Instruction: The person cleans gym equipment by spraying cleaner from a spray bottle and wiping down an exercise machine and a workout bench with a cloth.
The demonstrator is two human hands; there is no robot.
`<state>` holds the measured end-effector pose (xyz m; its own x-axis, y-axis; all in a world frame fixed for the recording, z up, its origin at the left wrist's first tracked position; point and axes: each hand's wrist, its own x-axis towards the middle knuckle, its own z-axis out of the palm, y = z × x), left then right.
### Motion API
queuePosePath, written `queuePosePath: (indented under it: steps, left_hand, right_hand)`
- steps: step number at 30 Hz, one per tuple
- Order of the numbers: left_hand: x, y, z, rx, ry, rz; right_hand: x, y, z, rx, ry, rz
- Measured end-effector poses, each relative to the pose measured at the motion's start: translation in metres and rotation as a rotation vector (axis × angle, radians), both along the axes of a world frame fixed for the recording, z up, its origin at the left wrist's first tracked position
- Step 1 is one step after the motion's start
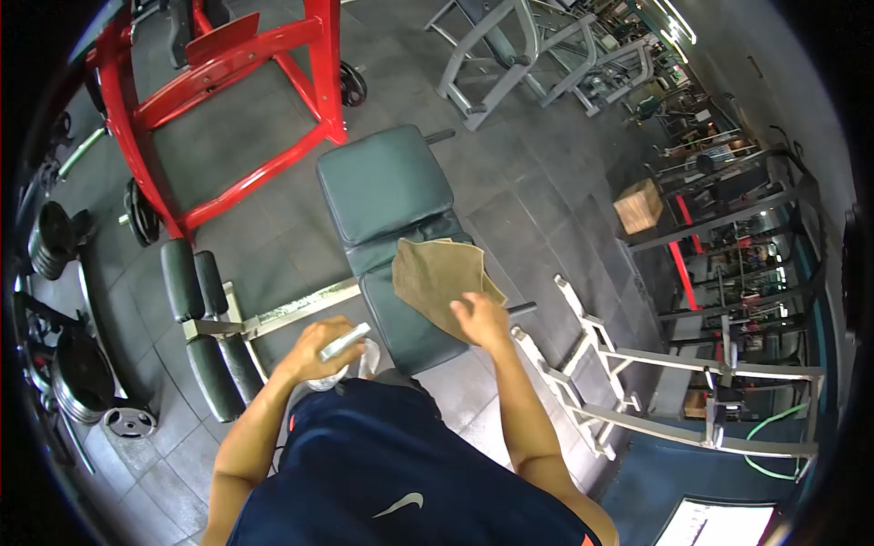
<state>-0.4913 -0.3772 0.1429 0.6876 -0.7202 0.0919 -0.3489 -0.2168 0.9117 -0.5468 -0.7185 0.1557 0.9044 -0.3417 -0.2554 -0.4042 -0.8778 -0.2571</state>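
Observation:
My left hand (316, 353) is wrapped around what looks like a spray bottle, in front of my waist. Its pale head (345, 341) sticks out over the fingers, and most of the body is hidden by the hand. A brown cloth (437, 273) lies over the seat part of a dark green padded bench (387, 187). At the cloth's near right edge, my right hand (482, 320) has its fingers bent onto the fabric and seems to grip it.
Leg roller pads (185, 280) stand left of the bench on a pale metal bar (305, 308). A red machine frame (246, 187) rises beyond. To the right are a white metal rack (583, 373) and a wooden box (639, 207). Weight plates (82, 373) are stacked at far left.

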Motion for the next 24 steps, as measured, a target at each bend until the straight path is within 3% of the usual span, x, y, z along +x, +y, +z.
queuePosePath:
  steps: [4,7,9,12,13,17,18,19,20,21,22,24]
  left_hand:
    - [0.025,-0.048,-0.011,0.012,0.004,0.002]
    - [0.059,-0.096,-0.032,0.148,0.179,0.116]
    - [0.090,-0.126,-0.070,0.157,0.345,0.116]
    - [0.124,-0.177,-0.071,0.522,0.371,0.214]
    - [0.135,-0.183,-0.076,0.526,0.440,0.204]
    - [0.162,-0.189,-0.121,0.469,0.637,0.149]
    - [0.161,-0.182,-0.142,0.444,0.639,0.187]
    - [0.159,-0.177,-0.153,0.420,0.640,0.223]
    - [0.132,-0.173,-0.085,0.402,0.525,0.314]
    - [0.128,-0.168,-0.068,0.315,0.508,0.168]
    - [0.131,-0.163,-0.057,0.223,0.487,0.025]
    - [0.126,-0.161,-0.015,0.041,0.328,-0.167]
  right_hand:
    - [0.036,-0.056,-0.012,-0.095,-0.209,-0.081]
    - [0.080,-0.080,-0.045,-0.034,-0.345,0.096]
    - [0.096,-0.074,-0.063,-0.060,-0.341,0.245]
    - [0.120,-0.059,-0.079,-0.149,-0.239,0.326]
    - [0.124,-0.056,-0.084,-0.184,-0.182,0.326]
    - [0.135,-0.073,-0.106,0.049,-0.235,0.357]
    - [0.127,-0.076,-0.108,-0.016,-0.529,0.424]
    - [0.123,-0.079,-0.097,0.150,-0.486,0.367]
    - [0.112,-0.079,-0.069,0.318,-0.437,0.305]
    - [0.101,-0.080,-0.044,0.483,-0.387,0.241]
    - [0.090,-0.084,-0.032,0.536,-0.523,0.257]
    - [0.076,-0.091,0.000,0.522,-0.579,0.189]
